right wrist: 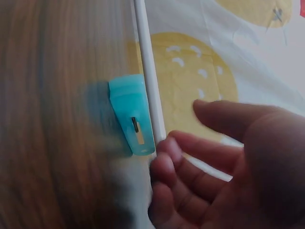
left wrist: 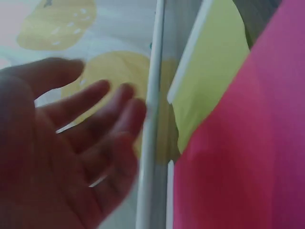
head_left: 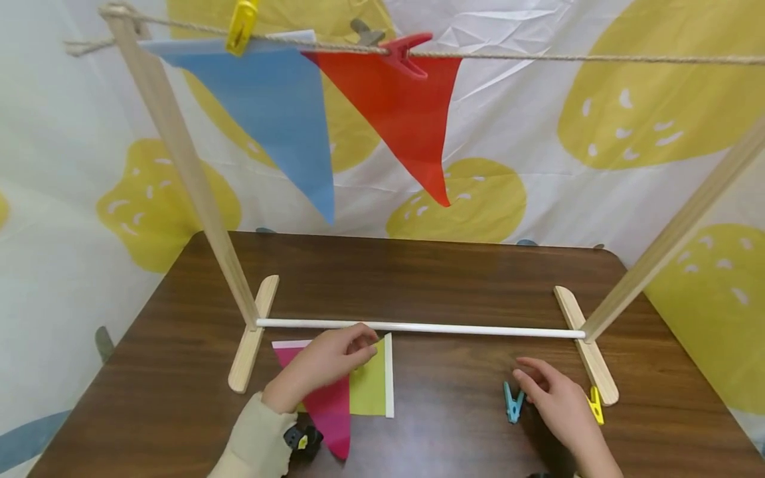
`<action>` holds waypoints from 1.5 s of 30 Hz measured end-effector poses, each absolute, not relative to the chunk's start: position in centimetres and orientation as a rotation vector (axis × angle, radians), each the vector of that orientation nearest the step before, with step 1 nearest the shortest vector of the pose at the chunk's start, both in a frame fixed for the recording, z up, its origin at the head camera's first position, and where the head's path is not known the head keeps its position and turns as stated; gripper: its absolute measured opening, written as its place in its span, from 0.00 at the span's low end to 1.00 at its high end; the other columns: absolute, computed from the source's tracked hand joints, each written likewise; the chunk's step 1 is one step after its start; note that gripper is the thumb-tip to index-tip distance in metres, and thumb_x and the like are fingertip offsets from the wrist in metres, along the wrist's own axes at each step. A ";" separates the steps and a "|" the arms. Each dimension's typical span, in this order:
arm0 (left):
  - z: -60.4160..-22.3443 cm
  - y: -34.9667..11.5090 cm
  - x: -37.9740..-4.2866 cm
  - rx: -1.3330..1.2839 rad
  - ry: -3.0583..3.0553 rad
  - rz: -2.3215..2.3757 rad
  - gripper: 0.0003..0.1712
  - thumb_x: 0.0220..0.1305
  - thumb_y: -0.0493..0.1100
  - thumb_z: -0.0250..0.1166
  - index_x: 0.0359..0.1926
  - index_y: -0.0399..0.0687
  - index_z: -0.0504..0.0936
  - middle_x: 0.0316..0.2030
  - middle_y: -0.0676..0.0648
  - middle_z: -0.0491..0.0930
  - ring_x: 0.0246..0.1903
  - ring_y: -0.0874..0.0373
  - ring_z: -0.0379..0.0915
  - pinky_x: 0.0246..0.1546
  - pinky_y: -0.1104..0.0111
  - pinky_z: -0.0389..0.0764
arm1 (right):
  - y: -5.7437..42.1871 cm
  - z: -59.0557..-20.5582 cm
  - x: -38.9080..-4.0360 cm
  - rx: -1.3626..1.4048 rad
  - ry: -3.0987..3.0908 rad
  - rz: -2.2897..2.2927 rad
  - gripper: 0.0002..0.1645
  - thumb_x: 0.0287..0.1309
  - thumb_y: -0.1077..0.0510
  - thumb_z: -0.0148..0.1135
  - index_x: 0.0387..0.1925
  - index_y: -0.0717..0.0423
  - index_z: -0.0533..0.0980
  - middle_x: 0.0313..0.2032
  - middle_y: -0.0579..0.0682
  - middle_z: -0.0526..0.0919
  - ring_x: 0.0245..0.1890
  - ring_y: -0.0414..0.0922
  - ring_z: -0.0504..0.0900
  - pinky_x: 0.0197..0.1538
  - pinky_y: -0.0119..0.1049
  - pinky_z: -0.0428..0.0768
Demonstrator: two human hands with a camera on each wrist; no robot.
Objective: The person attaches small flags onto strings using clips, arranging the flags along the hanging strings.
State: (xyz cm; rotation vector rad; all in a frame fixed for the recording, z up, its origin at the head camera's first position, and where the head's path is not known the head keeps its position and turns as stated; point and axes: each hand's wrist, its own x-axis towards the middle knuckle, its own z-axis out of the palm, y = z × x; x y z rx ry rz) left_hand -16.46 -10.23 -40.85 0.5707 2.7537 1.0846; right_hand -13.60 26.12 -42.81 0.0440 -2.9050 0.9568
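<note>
My left hand point(head_left: 331, 358) hovers over a magenta triangular pennant point(head_left: 330, 418) and a yellow-green pennant point(head_left: 370, 385) partly under it. In the left wrist view its fingers point(left wrist: 90, 102) are loosely bent and hold nothing. Beside a teal clothespin point(head_left: 512, 403), which stands on the table, is my right hand point(head_left: 556, 398). The right wrist view shows that clothespin point(right wrist: 131, 114) apart from the relaxed fingers. Partly behind the right hand is a yellow clothespin point(head_left: 595, 405). A blue pennant point(head_left: 269, 113) and a red pennant point(head_left: 406, 106) hang from a rope point(head_left: 538, 57).
A yellow clothespin point(head_left: 242, 26) and a red clothespin point(head_left: 408, 54) grip the rope. Wooden posts point(head_left: 191, 172) on flat feet point(head_left: 245, 358) hold it up, joined low down by a white rod point(head_left: 466, 328). Behind the brown table point(head_left: 418, 279) hangs a fruit-patterned cloth point(head_left: 358, 192).
</note>
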 end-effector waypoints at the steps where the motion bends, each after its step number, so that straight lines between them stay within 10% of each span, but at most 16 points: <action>1: -40.8 -10.2 -16.4 0.593 2.718 1.051 0.15 0.60 0.54 0.55 0.46 0.57 0.75 0.28 0.61 0.73 0.25 0.65 0.69 0.26 0.71 0.71 | 26.2 -42.9 -13.6 0.033 -2.939 0.975 0.24 0.57 0.42 0.53 0.49 0.51 0.73 0.27 0.45 0.78 0.22 0.36 0.74 0.26 0.32 0.69; 20: -40.7 -9.4 -15.3 0.704 2.714 0.780 0.19 0.57 0.55 0.59 0.47 0.52 0.76 0.36 0.55 0.74 0.33 0.63 0.70 0.35 0.69 0.72 | 26.3 -42.9 -13.7 0.047 -3.148 0.968 0.24 0.56 0.41 0.53 0.48 0.51 0.74 0.23 0.45 0.71 0.22 0.41 0.67 0.25 0.34 0.64; 30: -41.2 -9.4 -15.5 0.689 2.732 0.737 0.21 0.55 0.56 0.59 0.46 0.53 0.76 0.35 0.55 0.73 0.31 0.64 0.68 0.34 0.69 0.72 | 26.2 -42.9 -13.5 0.048 -3.135 1.004 0.13 0.58 0.45 0.53 0.35 0.48 0.76 0.19 0.44 0.73 0.20 0.39 0.70 0.24 0.32 0.67; 45: -41.6 -7.6 -14.3 0.765 2.855 0.479 0.28 0.47 0.64 0.63 0.47 0.58 0.76 0.41 0.54 0.70 0.37 0.61 0.65 0.33 0.67 0.73 | 26.3 -43.1 -13.5 0.077 -3.146 0.929 0.21 0.57 0.37 0.49 0.21 0.47 0.71 0.15 0.43 0.70 0.14 0.41 0.64 0.19 0.32 0.62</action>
